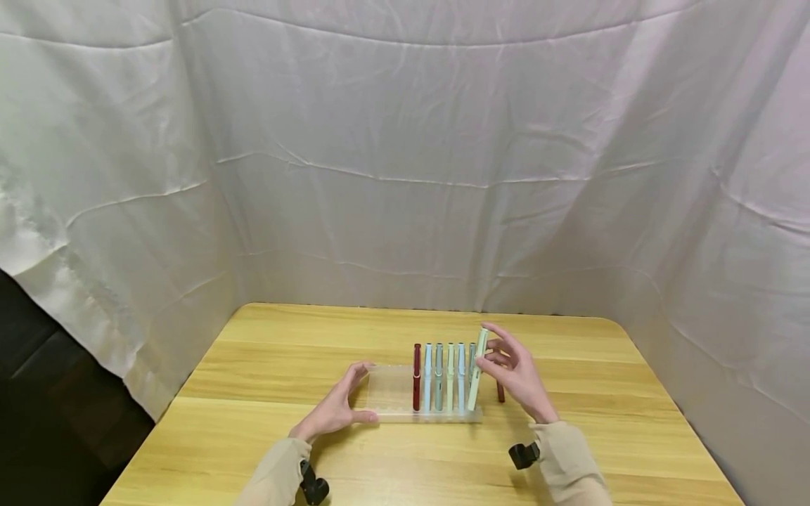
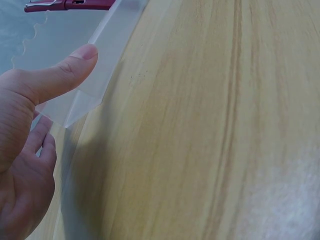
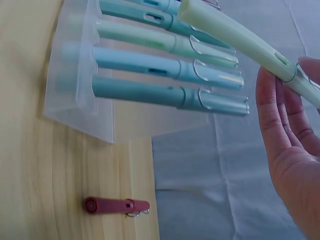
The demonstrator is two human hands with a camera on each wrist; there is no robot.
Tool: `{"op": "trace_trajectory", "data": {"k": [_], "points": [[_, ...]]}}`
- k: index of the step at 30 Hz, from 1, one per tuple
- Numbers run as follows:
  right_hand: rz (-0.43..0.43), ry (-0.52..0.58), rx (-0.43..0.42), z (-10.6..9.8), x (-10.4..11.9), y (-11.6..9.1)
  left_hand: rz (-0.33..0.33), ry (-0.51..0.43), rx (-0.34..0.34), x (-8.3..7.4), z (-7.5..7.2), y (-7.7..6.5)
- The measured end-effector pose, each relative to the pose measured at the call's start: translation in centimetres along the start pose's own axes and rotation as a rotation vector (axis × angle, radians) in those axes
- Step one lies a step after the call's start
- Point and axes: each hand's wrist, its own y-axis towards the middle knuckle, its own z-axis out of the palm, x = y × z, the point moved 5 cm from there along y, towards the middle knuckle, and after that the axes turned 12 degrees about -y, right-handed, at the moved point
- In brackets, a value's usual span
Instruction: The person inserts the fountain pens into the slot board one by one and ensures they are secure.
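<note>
A frosted clear pen stand (image 1: 390,388) sits on the table with several pens upright in its right part: a dark red pen (image 1: 416,377), then light blue, teal and light green ones. My left hand (image 1: 338,407) grips the stand's left end, its thumb on the front lip (image 2: 82,102) and the other fingers behind. My right hand (image 1: 515,371) pinches a pale green pen (image 3: 240,37) between thumb and fingers. That pen tilts in front of the stand's right end, in the right wrist view apart from the row, nearest a teal pen (image 3: 140,92).
Another red pen (image 3: 112,205) lies on the wooden table (image 1: 569,393) just beyond the stand's right end, partly behind my right hand in the head view. Grey-white curtains (image 1: 405,211) hang around the table's back and sides.
</note>
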Motion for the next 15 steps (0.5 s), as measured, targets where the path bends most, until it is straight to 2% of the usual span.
{"op": "trace_trajectory", "data": {"k": [15], "points": [[-0.039, 0.028, 0.022, 2.3, 0.6, 0.8, 0.009, 0.000, -0.007, 0.1, 0.0, 0.0]]}}
